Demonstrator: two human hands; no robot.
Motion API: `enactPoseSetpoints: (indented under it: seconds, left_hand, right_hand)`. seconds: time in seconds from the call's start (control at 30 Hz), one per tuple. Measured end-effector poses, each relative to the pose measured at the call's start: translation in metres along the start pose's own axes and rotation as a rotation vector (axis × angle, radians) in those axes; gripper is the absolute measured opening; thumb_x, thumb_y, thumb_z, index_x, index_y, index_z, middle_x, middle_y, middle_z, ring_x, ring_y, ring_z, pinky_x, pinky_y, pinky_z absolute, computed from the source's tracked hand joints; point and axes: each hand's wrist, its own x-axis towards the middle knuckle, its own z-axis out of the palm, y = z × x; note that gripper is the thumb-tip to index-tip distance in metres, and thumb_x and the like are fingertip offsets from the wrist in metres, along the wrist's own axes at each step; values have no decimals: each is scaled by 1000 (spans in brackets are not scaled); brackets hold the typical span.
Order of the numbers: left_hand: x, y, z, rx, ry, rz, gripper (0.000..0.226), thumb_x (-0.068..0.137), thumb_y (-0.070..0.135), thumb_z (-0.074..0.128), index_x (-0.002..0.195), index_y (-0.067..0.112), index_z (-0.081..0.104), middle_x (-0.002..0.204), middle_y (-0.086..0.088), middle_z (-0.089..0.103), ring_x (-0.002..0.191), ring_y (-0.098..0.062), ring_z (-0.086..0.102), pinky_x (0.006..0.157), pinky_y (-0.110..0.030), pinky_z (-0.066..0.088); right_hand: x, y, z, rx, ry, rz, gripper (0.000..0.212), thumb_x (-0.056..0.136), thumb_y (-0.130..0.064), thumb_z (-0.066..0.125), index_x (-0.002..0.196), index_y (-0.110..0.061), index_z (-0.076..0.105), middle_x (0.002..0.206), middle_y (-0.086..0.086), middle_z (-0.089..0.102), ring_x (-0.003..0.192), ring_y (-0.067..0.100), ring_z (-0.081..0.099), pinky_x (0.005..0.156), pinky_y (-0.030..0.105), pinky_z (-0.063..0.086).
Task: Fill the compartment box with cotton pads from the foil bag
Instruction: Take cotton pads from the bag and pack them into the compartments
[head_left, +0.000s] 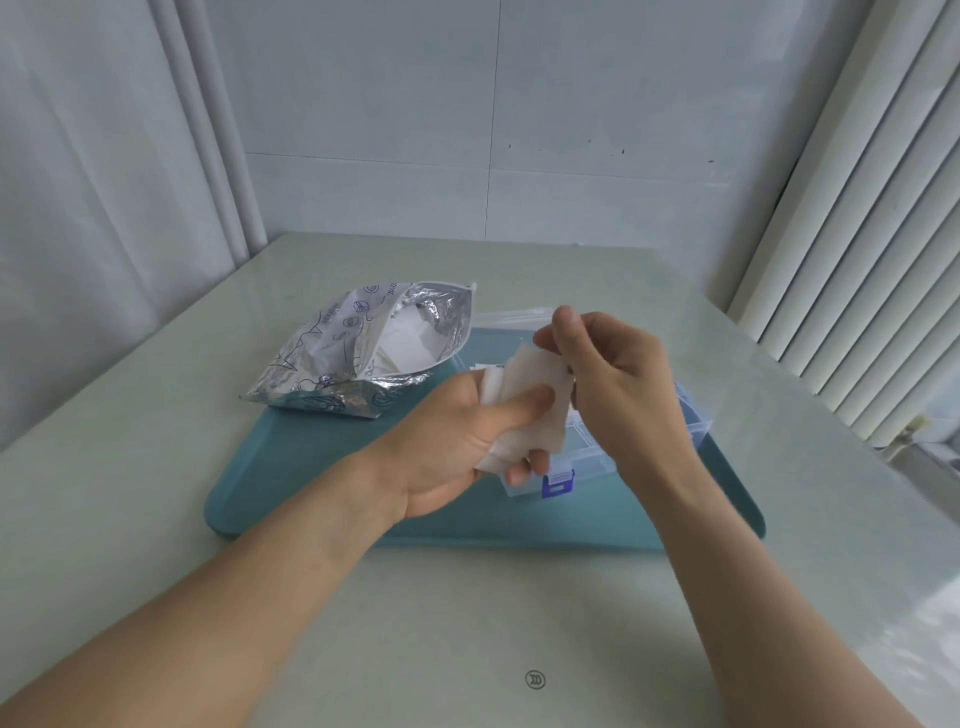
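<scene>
A pale green desk (156, 467) fills the lower view, backed by white wall panels and ribbed white slats on the right. On the desk lies a teal tray (322, 467), its long side toward the person.

At the tray's far left corner sits the foil bag (332, 364), lying on its side with its mouth open toward the right; white pads show inside it. Part of the bag overhangs the tray's far edge.

To the right of the bag, on the tray, stands the clear box (688, 415), lid open toward the back, with a blue latch (557, 483) at its near front. Both hands cover most of it, so the compartments cannot be made out.

The left hand (457, 447) is above the tray in front of the box, palm turned up. Its fingers are curled round a small stack of pads (524, 410), the thumb pressed across the top of the stack and the other fingers (524, 470) showing underneath.

The right hand (618, 384) is just beside it, over the box, its fingers bent and pinching the upper right edge of the topmost pad. The stack is held in the air between the two hands, near the bag's mouth and above the box's left part.
</scene>
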Motion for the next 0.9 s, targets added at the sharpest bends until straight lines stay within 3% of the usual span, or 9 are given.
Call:
enactPoseSetpoints:
  seconds: [0.07, 0.17, 0.3, 0.47, 0.57, 0.67, 0.73, 0.83, 0.9]
  left_hand:
    - [1, 2, -3, -28, 43, 13, 10, 94, 16, 59, 94, 5, 60, 77, -16, 54, 56, -24, 56, 45, -27, 40]
    - [-1, 5, -2, -120, 17, -14, 14, 87, 19, 61, 94, 7, 65, 75, -13, 61, 60, -25, 62, 48, -28, 48]
    - [-2, 9, 0, -233, -46, -45, 19, 89, 25, 62, 97, 11, 71, 82, -12, 65, 70, -26, 65, 51, -27, 50]
    - [-1, 11, -5, -296, -98, -44, 41, 87, 53, 58, 105, 19, 72, 85, -9, 61, 67, -23, 54, 43, -23, 36]
    - [0, 10, -3, -312, -98, -55, 54, 87, 62, 51, 106, 15, 72, 87, -12, 64, 69, -27, 56, 47, -26, 38]
    - [1, 9, -1, -329, -108, -61, 61, 88, 64, 47, 114, 14, 71, 86, -13, 61, 72, -27, 57, 59, -30, 44]
    - [1, 8, 0, -329, -67, -76, 54, 88, 58, 50, 108, 15, 75, 85, -10, 64, 72, -24, 58, 66, -32, 47]
    - [1, 9, -1, -333, 18, -105, 29, 88, 39, 60, 98, 15, 74, 84, -6, 64, 67, -19, 58, 65, -29, 53]
    - [2, 10, -5, -324, 74, -112, 21, 84, 33, 66, 93, 14, 67, 78, -6, 59, 64, -18, 57, 61, -28, 53]
  right_hand:
    - [3, -1, -10, -29, -112, 8, 17, 95, -25, 65, 82, -17, 75, 68, 1, 69, 61, 9, 52, 62, 28, 42]
    - [3, -1, -13, -12, -174, -3, 12, 93, -19, 69, 87, -14, 78, 60, -12, 65, 53, 2, 51, 56, 18, 41]
    - [-2, 1, -5, 159, -149, 31, 14, 93, -17, 69, 85, -8, 77, 57, 7, 62, 47, 21, 48, 48, 26, 40]
    - [7, 6, -13, 427, -133, 179, 23, 86, -30, 73, 96, -10, 79, 75, 9, 53, 77, 25, 41, 72, 38, 39]
    - [6, 7, -11, 518, -216, 221, 35, 85, -30, 70, 103, -1, 75, 69, 9, 51, 70, 29, 42, 68, 41, 40]
    - [-4, 2, -3, 352, -258, 143, 21, 93, -19, 68, 93, 0, 76, 66, 16, 55, 49, 25, 44, 48, 30, 40]
    - [-7, 2, 3, 43, -188, 4, 13, 93, -18, 69, 86, -12, 79, 61, -1, 65, 45, 14, 49, 49, 25, 41]
    - [-6, 2, 6, -194, -118, -126, 12, 92, -27, 68, 88, -35, 76, 81, -24, 66, 68, 0, 57, 64, 20, 42]
    - [-5, -1, -2, -157, -250, -186, 32, 87, -25, 64, 116, -38, 68, 111, -23, 64, 104, 2, 58, 79, 23, 44]
